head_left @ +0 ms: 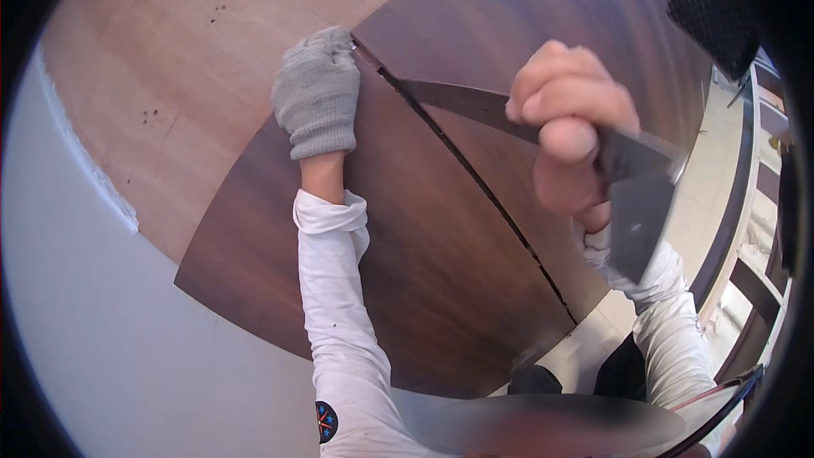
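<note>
A dark seam (443, 136) runs between two brown wood-faced panels, the left panel (407, 229) on one side and the right panel (585, 8) on the other. At the seam's upper end rests the gloved left hand (318, 93), its fingers curled together; whether they pinch anything cannot be told. Right of the seam, the bare right hand (572, 119) has its fingers closed round a flat, angled tool (643, 195), blurred, whose narrow arm points toward the seam; contact there cannot be judged. The tool looks thin, stiff and fairly light, probably metal, so the middle where the fist sits seems the safest hold, clear of its edges. The panels look rigid, smooth and perhaps slippery, likely heavy, and best gripped at their edges beside the seam.
</note>
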### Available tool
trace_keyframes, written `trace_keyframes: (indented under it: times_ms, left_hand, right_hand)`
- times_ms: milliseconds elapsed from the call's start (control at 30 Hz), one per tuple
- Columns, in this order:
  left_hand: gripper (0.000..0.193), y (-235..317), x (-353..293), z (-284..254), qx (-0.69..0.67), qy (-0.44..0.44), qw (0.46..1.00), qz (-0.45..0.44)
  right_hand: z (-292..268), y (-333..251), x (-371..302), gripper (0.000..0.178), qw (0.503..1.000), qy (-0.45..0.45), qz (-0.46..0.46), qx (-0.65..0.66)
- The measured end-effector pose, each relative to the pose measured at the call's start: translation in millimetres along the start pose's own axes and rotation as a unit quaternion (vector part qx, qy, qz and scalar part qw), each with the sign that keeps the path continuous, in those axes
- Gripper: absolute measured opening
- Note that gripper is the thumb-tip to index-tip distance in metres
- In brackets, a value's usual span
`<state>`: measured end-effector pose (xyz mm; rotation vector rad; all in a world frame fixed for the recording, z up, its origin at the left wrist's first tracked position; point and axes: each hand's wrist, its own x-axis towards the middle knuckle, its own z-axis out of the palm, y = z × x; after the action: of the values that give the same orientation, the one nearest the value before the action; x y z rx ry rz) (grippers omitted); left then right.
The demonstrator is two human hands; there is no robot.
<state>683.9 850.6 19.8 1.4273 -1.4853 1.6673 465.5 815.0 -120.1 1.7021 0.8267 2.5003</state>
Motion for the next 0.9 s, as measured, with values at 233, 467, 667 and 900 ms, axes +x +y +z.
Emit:
trace_keyframes:
  times_ms: [233, 467, 667, 900]
  left_hand:
    - [0.032, -3, 2, 1, 0.012, 0.004, 1.000, -0.004]
    - [0.029, 1, 2, -2, 0.031, -0.012, 0.999, -0.020]
    - [0.029, -1, 1, -1, 0.001, 0.004, 1.000, 0.002]
    - [0.028, -2, 3, 2, 0.022, 0.020, 0.999, 0.021]
  right_hand:
    - [-89, -34, 2, 0.043, 0.973, 0.047, 0.085, 0.211]
    - [-66, -23, 0, 0.042, 0.997, 0.046, 0.018, 0.066]
    - [-20, -8, 4, 0.040, 0.997, 0.043, -0.046, 0.052]
    - [2, 23, 1, 0.040, 0.994, 0.044, -0.083, 0.062]
